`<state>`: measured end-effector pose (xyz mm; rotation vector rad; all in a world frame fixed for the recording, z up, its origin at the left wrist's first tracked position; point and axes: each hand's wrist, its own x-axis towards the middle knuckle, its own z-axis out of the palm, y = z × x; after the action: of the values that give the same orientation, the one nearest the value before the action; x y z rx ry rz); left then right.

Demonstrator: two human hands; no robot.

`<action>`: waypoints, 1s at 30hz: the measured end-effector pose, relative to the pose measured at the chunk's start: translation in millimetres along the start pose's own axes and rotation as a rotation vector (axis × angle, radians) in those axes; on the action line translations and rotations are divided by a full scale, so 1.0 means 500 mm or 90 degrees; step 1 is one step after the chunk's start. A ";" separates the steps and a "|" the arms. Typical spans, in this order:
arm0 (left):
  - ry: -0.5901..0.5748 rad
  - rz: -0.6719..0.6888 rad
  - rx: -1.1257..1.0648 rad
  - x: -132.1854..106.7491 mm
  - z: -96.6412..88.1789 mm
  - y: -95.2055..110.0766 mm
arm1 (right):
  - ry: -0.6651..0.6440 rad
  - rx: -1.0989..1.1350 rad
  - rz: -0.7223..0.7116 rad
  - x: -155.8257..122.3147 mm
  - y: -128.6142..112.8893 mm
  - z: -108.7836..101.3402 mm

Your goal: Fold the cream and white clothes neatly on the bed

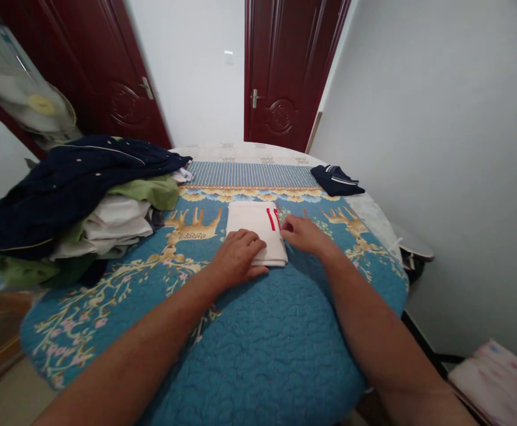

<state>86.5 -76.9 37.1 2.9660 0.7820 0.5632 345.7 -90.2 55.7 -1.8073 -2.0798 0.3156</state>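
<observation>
A white garment (249, 220), folded into a flat rectangle with two red strips near its right side, lies on the blue patterned cloth in front of me. Across its lower left part rests my left hand (239, 255), fingers stretched out and palm down. My right hand (301, 233) is at the garment's right edge beside the red strips, with thumb and fingers pinched together on that edge. Its fingertips are partly hidden by the hand itself.
To the left rises a heap of loose clothes (120, 222), with a dark navy garment (80, 171) on top. A folded navy garment (336, 180) with white stripes lies at the back right. The blue quilted cloth (258, 331) covers a round-edged table; walls and dark red doors (291, 71) stand beyond.
</observation>
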 end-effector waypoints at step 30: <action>0.013 -0.077 0.125 0.048 0.056 0.050 | -0.105 -0.165 0.029 -0.126 -0.070 0.022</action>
<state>127.7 -85.2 22.1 3.0630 1.0688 0.5390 316.5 -157.0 51.7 -2.0410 -2.2850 0.2220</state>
